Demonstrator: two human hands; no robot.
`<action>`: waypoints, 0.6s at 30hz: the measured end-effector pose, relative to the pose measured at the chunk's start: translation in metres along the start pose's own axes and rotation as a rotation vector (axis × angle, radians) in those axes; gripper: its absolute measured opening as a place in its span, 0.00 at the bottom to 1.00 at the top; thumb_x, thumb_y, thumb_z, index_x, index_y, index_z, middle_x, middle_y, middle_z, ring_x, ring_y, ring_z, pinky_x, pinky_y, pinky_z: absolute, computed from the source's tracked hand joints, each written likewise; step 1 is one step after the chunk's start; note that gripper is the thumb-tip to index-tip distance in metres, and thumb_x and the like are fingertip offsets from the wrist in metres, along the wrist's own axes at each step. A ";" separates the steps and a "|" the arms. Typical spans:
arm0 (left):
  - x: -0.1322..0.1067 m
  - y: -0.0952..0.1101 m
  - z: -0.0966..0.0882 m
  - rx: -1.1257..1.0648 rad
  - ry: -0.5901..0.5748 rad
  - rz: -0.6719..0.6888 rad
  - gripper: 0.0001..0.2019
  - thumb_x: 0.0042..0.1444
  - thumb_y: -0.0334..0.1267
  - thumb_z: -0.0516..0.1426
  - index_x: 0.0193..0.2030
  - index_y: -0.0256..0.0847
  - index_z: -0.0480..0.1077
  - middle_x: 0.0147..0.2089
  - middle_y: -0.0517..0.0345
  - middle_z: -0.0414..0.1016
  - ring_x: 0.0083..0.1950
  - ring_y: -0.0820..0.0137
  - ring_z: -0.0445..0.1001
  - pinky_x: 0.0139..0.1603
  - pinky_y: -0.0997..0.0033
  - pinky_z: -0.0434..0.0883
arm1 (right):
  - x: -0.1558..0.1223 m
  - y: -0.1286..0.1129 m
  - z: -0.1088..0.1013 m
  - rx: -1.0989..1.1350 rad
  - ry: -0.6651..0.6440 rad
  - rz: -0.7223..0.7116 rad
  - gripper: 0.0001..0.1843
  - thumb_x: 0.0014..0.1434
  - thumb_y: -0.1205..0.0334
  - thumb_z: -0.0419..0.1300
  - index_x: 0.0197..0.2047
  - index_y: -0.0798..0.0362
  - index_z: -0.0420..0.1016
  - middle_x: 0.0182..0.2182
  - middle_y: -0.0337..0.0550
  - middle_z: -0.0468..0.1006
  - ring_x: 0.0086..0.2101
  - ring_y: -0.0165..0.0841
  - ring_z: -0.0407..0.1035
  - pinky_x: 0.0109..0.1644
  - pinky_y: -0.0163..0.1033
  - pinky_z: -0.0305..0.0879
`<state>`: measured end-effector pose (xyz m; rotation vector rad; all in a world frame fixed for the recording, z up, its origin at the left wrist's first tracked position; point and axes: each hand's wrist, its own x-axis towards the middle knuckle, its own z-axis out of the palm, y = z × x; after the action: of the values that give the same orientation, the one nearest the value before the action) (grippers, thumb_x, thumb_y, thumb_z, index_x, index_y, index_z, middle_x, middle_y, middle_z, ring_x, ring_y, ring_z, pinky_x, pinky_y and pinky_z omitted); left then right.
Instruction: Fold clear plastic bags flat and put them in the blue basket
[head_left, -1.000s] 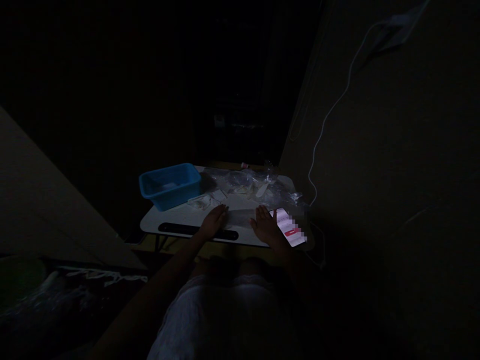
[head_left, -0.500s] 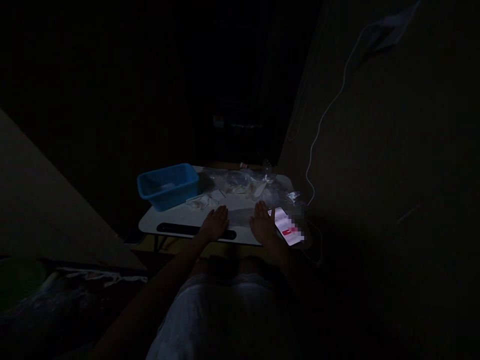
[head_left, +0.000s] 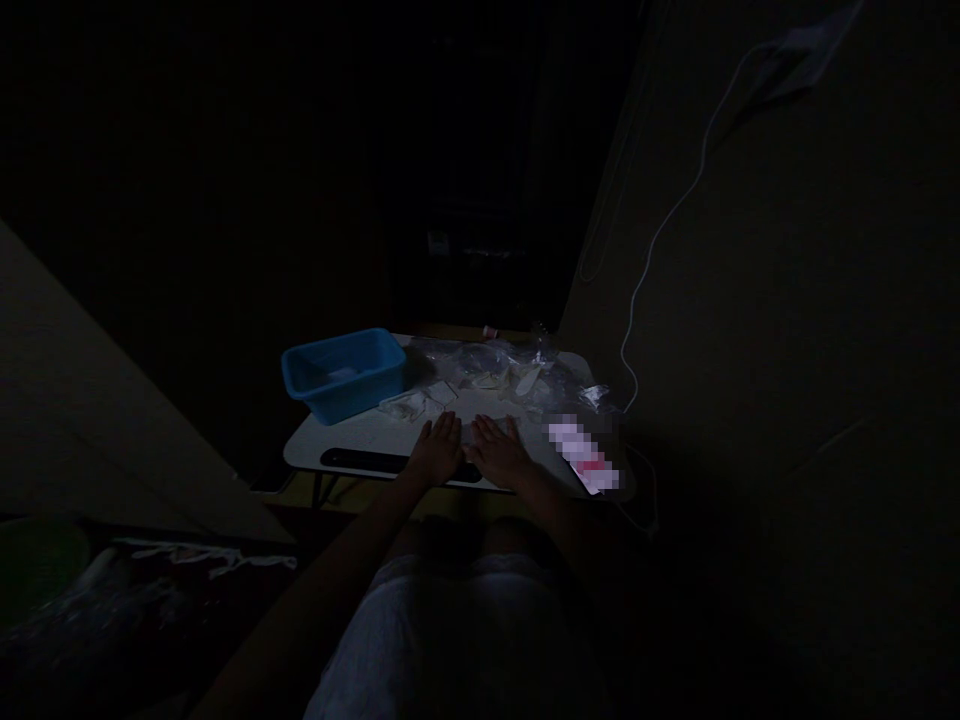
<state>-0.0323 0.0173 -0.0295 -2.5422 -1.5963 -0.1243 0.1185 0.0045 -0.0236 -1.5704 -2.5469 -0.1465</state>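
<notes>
In dim light, my left hand (head_left: 437, 447) lies flat, palm down, near the front edge of a small white table (head_left: 360, 435). Close beside it, my right hand (head_left: 498, 452) is also palm down with fingers stretched forward. Under and between the hands is a thin clear plastic sheet or bag (head_left: 468, 434), mostly covered by them. Just beyond my left hand lie small whitish packets (head_left: 420, 400), too dark to make out well. A pale flat piece (head_left: 529, 380) rests among crumpled clear plastic (head_left: 480, 358) at the back.
A blue plastic basin (head_left: 352, 395) stands at the table's left with something pale inside. At the right lies a lit phone (head_left: 581, 455), its screen blurred. A white cable (head_left: 660, 230) runs down the right wall. A dark slot (head_left: 364, 460) lines the table's front edge.
My right hand has slid left, away from the phone, and is now close to my left hand. It covers most of the clear plastic that showed between them. The view has shifted slightly.
</notes>
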 end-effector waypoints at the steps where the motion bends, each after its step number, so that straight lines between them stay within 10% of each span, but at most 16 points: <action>1: 0.000 0.001 0.000 -0.002 0.010 -0.005 0.26 0.57 0.41 0.39 0.60 0.30 0.51 0.64 0.42 0.46 0.64 0.60 0.44 0.60 0.56 0.48 | -0.002 0.006 0.000 -0.014 -0.008 0.018 0.31 0.61 0.49 0.31 0.60 0.58 0.49 0.60 0.50 0.50 0.60 0.36 0.39 0.60 0.57 0.29; 18: 0.003 -0.001 0.008 -0.017 0.036 -0.008 0.26 0.58 0.43 0.38 0.61 0.32 0.50 0.63 0.42 0.47 0.64 0.60 0.45 0.59 0.55 0.48 | -0.011 0.050 -0.009 -0.193 0.136 0.258 0.32 0.61 0.51 0.36 0.56 0.68 0.58 0.56 0.60 0.58 0.59 0.43 0.44 0.59 0.58 0.26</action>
<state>-0.0318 0.0218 -0.0365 -2.5318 -1.5990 -0.1841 0.1686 0.0154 -0.0167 -1.8709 -2.2608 -0.4640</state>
